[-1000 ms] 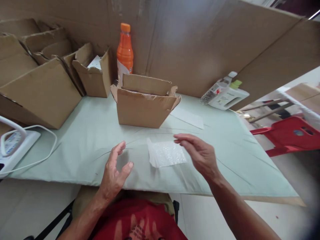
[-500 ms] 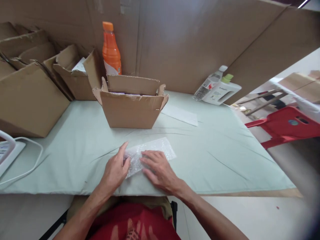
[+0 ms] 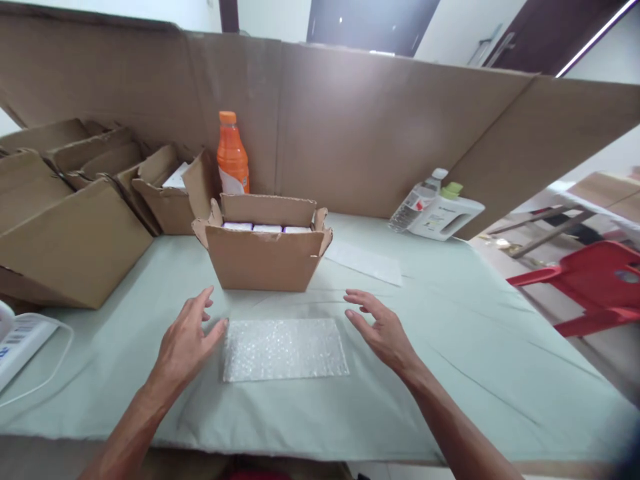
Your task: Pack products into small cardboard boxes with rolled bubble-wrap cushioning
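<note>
Both hands, left hand and right hand, are now hovering released beside the bubble wrap, which is lying flattened near the bench's front edge instead of crumpled under them.

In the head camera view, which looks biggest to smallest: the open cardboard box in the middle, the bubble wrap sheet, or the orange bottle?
1. Open cardboard box
2. Bubble wrap sheet, close behind; it lies nearer the camera, so this ranking is unsure
3. Orange bottle, farthest away

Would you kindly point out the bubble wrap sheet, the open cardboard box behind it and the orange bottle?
bubble wrap sheet (image 3: 285, 349), head view, middle of the flat sheet.
open cardboard box (image 3: 263, 263), head view, middle of its front wall.
orange bottle (image 3: 231, 155), head view, orange body above the label.
</note>
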Demonstrator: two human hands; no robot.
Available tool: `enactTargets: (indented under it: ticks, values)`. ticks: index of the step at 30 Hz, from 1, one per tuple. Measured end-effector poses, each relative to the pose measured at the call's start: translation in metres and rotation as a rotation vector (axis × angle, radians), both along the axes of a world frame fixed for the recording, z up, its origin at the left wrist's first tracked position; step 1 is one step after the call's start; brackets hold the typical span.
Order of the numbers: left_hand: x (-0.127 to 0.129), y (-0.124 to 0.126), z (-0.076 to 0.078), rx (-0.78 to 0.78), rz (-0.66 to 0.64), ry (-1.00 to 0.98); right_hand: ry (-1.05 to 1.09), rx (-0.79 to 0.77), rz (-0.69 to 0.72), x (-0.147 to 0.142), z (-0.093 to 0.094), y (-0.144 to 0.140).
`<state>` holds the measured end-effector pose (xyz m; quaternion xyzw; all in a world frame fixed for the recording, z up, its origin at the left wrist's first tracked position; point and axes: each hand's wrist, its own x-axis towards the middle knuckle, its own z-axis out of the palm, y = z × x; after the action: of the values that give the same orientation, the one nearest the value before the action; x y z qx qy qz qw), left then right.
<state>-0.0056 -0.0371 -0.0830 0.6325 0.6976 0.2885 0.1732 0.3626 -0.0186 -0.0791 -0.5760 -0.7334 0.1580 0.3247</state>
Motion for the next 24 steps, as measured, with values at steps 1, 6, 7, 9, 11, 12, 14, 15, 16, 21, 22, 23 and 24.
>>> enactTargets:
  ticks: [1, 6, 7, 9, 11, 12, 14, 15, 16, 21, 22, 23, 24]
  values:
    - [-0.001, 0.006, 0.002, 0.048, 0.015, -0.022, 0.024, -0.009, 0.012, -0.004, -0.001, 0.012]
    - [0.006, 0.045, -0.002, 0.195, 0.087, -0.215, -0.009, 0.068, 0.039, -0.015, -0.023, 0.06]
    - [0.009, 0.052, -0.007, 0.201, 0.084, -0.258, -0.045, 0.106, 0.029, -0.012, -0.027, 0.068]
    - [0.014, 0.062, -0.018, 0.193, 0.048, -0.343, -0.135, 0.169, -0.01, 0.0, -0.034, 0.082]
    - [0.019, 0.066, -0.03, 0.175, 0.017, -0.393, -0.236, 0.189, -0.074, 0.014, -0.037, 0.098]
    - [0.021, 0.065, -0.034, 0.165, 0.017, -0.396, -0.291, 0.183, -0.105, 0.021, -0.038, 0.106]
    - [0.025, 0.062, -0.041, 0.148, 0.045, -0.374, -0.385, 0.141, -0.137, 0.033, -0.04, 0.124]
    - [0.026, 0.059, -0.043, 0.144, 0.063, -0.361, -0.414, 0.116, -0.138, 0.038, -0.041, 0.133]
    - [0.028, 0.057, -0.045, 0.142, 0.076, -0.354, -0.428, 0.097, -0.132, 0.043, -0.042, 0.142]
    - [0.03, 0.055, -0.057, 0.101, 0.134, -0.368, -0.365, 0.125, -0.191, 0.062, -0.037, 0.198]
    - [0.031, 0.055, -0.06, 0.093, 0.149, -0.373, -0.343, 0.141, -0.216, 0.062, -0.033, 0.214]
    - [0.031, 0.056, -0.063, 0.089, 0.161, -0.374, -0.319, 0.159, -0.233, 0.058, -0.028, 0.231]
    - [0.032, 0.056, -0.065, 0.092, 0.172, -0.372, -0.294, 0.179, -0.235, 0.051, -0.024, 0.25]
